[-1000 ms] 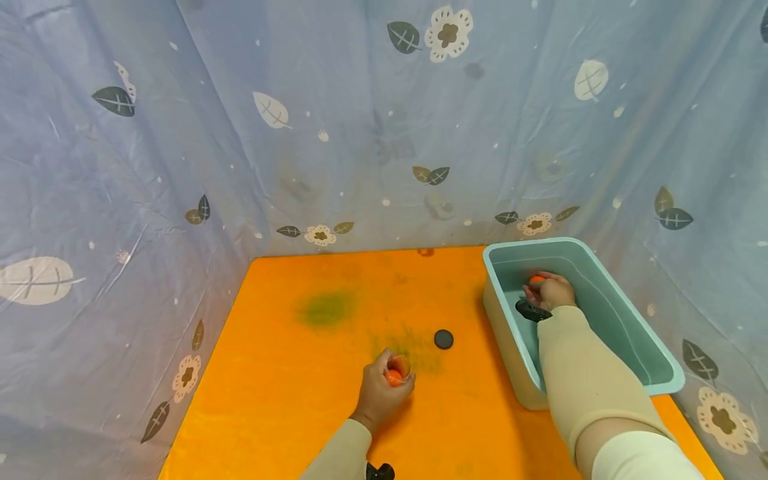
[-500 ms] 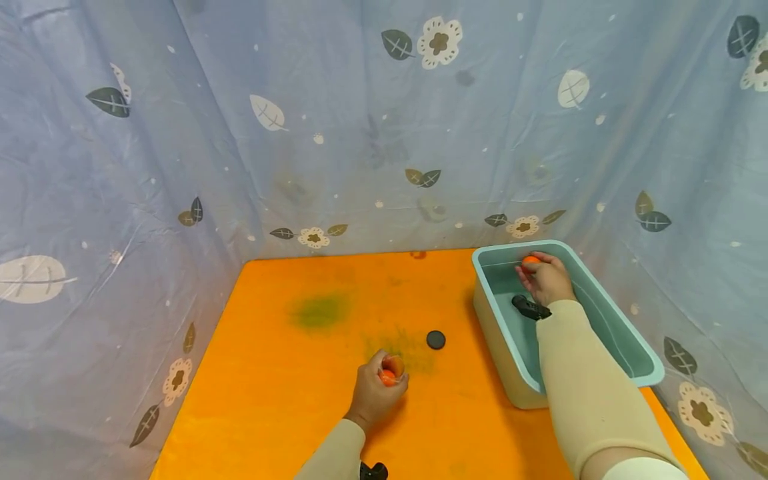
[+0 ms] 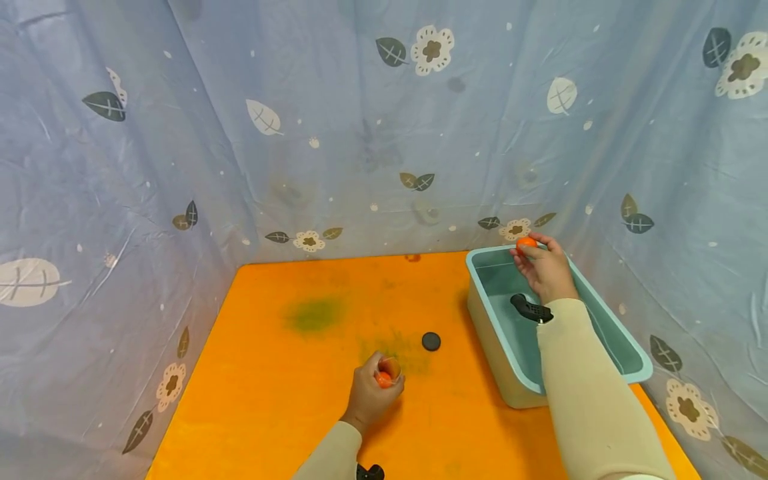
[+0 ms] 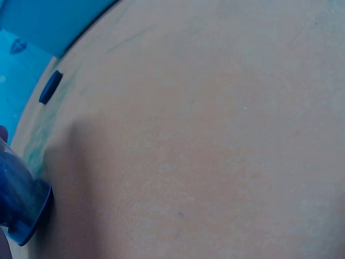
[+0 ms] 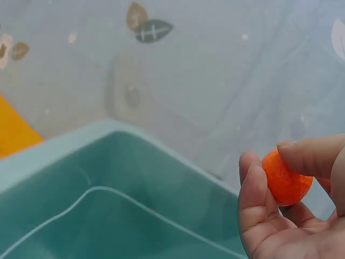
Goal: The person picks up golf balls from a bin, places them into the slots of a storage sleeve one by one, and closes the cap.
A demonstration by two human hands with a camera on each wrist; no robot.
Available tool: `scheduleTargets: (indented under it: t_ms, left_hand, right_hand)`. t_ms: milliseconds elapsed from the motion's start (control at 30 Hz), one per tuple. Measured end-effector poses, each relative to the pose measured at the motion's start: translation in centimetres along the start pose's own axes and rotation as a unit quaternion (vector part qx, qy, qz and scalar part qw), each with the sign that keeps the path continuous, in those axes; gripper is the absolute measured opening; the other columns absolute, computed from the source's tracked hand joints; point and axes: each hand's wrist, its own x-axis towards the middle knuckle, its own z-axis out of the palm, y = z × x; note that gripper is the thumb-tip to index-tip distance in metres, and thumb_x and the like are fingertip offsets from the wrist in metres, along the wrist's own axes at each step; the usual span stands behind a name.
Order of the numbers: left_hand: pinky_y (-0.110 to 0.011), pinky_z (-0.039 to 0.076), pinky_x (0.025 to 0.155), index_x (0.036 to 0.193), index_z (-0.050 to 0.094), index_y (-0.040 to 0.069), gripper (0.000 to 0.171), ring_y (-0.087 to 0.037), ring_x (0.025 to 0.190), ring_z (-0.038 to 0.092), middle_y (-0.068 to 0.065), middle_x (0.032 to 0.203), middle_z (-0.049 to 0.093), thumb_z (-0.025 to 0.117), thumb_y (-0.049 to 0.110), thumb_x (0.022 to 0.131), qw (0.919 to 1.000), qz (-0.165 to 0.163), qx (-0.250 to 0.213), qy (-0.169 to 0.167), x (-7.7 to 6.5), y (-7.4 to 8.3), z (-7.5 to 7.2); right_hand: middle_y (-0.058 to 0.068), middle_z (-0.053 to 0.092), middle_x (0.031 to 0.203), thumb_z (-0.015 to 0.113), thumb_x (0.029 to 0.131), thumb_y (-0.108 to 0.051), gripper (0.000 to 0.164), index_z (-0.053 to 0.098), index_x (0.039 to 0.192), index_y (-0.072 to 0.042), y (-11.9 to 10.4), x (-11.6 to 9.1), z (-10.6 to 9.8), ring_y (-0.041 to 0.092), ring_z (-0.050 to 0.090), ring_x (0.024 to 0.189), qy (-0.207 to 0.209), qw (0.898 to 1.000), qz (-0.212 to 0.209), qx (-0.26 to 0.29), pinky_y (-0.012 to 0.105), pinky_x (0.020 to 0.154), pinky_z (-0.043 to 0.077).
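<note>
My left hand [image 3: 373, 393] grips a clear cup [image 3: 393, 367] low over the orange table, with an orange ball [image 3: 384, 379] showing inside it. At the left edge of the left wrist view, the clear cup [image 4: 24, 199] shows its flared rim or base close over the table. My right hand [image 3: 547, 268] is raised at the far end of the pale teal bin [image 3: 489, 313], pinching another orange ball [image 3: 527, 245]. In the right wrist view this orange ball [image 5: 285, 178] looks dimpled, held between thumb and fingers. A black round disc [image 3: 431, 341] lies flat between cup and bin.
The deep bin stands at the table's right side, its walls rising well above the orange tabletop [image 3: 288, 400]. A blue curtain [image 3: 336, 167] with leaves and flowers hangs around the back and sides. Green stains [image 3: 315, 313] mark the tabletop.
My right hand has lifted the orange ball from inside the bin up to its far rim. The left hand keeps its hold on the cup, while the head view has shifted slightly.
</note>
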Motion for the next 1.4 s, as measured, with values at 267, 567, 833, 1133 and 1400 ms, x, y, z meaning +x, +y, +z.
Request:
scheduleTargets:
  t_ms: [267,567,833,1133,1400]
  left_hand:
    - [-0.028,0.06,0.068,0.095,0.062,0.018,0.037,-0.011,0.071,0.065,0.007,0.083,0.067,0.09,-0.003,0.083,1.0,0.001,0.005,-0.002,0.1,0.0,0.0]
    - [-0.027,0.06,0.07,0.096,0.062,0.018,0.036,-0.01,0.073,0.066,0.008,0.085,0.067,0.091,-0.001,0.084,0.9999,-0.002,0.012,-0.004,0.1,0.0,0.1]
    - [-0.027,0.061,0.071,0.097,0.063,0.017,0.037,-0.01,0.073,0.066,0.008,0.085,0.068,0.091,-0.002,0.083,0.9999,0.006,0.013,-0.002,0.1,0.1,0.2]
    - [-0.026,0.061,0.07,0.098,0.064,0.017,0.037,-0.008,0.073,0.066,0.008,0.086,0.068,0.091,-0.001,0.083,0.9995,0.02,0.022,-0.001,-0.1,-0.3,0.3]
    - [-0.027,0.06,0.068,0.098,0.063,0.007,0.033,-0.009,0.071,0.064,0.007,0.083,0.066,0.091,-0.002,0.083,0.9995,0.02,0.025,-0.009,0.3,0.0,0.2]
  right_hand:
    - [0.011,0.048,0.134,0.067,0.104,0.007,0.04,0.056,0.135,-0.015,-0.6,-1.0,0.8,0.022,0.073,0.093,-0.017,0.999,-0.029,0.016,0.026,0.076,0.06]
    - [0.012,0.046,0.131,0.07,0.103,0.007,0.04,0.055,0.136,-0.011,-0.9,-2.6,2.2,0.021,0.076,0.088,-0.075,0.994,-0.076,0.009,0.025,0.076,0.061]
    - [0.013,0.051,0.13,0.071,0.103,0.005,0.037,0.056,0.136,-0.003,-0.2,-4.6,3.9,0.021,0.075,0.085,-0.131,0.987,-0.094,-0.014,0.026,0.077,0.061]
    - [0.015,0.048,0.132,0.068,0.106,0.001,0.027,0.06,0.13,-0.007,1.7,-7.1,6.0,0.022,0.075,0.089,-0.184,0.976,-0.102,-0.064,0.027,0.082,0.06]
    - [0.013,0.055,0.126,0.068,0.106,0.002,0.029,0.062,0.133,-0.005,3.9,-9.6,8.0,0.022,0.071,0.089,-0.237,0.962,-0.092,-0.095,0.028,0.08,0.058]
